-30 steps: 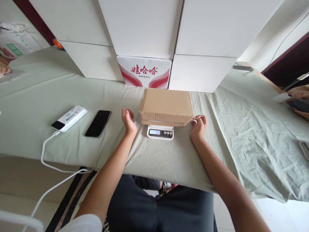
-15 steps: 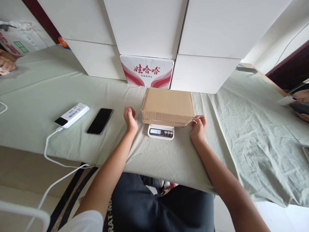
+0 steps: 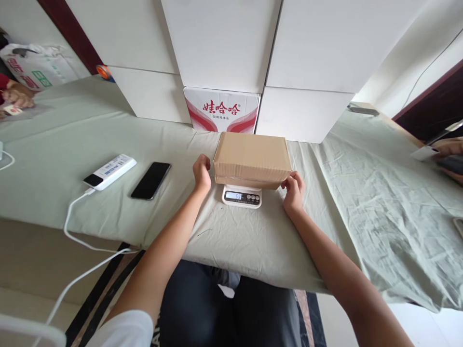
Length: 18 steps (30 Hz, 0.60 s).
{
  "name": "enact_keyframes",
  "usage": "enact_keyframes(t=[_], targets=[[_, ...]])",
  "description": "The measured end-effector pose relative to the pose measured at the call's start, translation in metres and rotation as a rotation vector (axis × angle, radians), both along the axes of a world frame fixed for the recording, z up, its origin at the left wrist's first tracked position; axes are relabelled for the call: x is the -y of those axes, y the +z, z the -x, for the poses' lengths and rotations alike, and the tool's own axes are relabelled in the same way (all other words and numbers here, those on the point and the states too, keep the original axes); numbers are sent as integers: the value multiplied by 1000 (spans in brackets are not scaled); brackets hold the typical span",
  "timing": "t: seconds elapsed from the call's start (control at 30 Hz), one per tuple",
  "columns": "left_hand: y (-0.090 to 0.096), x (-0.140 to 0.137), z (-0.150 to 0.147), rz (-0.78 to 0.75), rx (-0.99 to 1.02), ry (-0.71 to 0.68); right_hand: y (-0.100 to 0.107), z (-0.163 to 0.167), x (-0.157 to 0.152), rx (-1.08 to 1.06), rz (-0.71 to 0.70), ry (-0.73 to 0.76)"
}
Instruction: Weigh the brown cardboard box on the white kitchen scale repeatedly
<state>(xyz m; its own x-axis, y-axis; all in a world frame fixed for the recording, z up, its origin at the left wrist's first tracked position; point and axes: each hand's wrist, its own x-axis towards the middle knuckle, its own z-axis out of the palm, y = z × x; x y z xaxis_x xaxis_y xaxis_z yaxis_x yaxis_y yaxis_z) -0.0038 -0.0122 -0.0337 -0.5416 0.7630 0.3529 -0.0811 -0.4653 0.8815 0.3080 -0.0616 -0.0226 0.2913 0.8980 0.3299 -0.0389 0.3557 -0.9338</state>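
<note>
A brown cardboard box [image 3: 252, 153] rests on a small white digital scale [image 3: 241, 204], whose display reads what looks like 53. My left hand [image 3: 202, 172] is closed, its fingers curled, a small gap away from the box's left side; nothing shows in it. At the lower right front corner of the box, my right hand [image 3: 294, 189] has its fingers bent against the edge in a pinch. The fingertips are partly hidden there.
Left of the scale lie a black phone [image 3: 151, 180] and a white power bank [image 3: 110, 172] with a cable. Stacked white cartons [image 3: 218, 43] stand behind the box. Another person's hand [image 3: 19, 95] shows at far left, and part of another [image 3: 450, 148] at far right.
My left hand has moved right and closer to the box. My right hand has shifted slightly left, in against the box's corner. The box stays on the scale.
</note>
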Motion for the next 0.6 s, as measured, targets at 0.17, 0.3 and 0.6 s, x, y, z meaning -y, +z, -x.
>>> enact_keyframes(t=[0.17,0.3,0.6], targets=[[-1,-2,0,66,50,-2,-2,-1,4,86,-9,26],[1,-2,-2,102,69,-36,2,2,8,157,-35,34],[14,8,-10,176,71,-81,4,8,8,121,-29,46]])
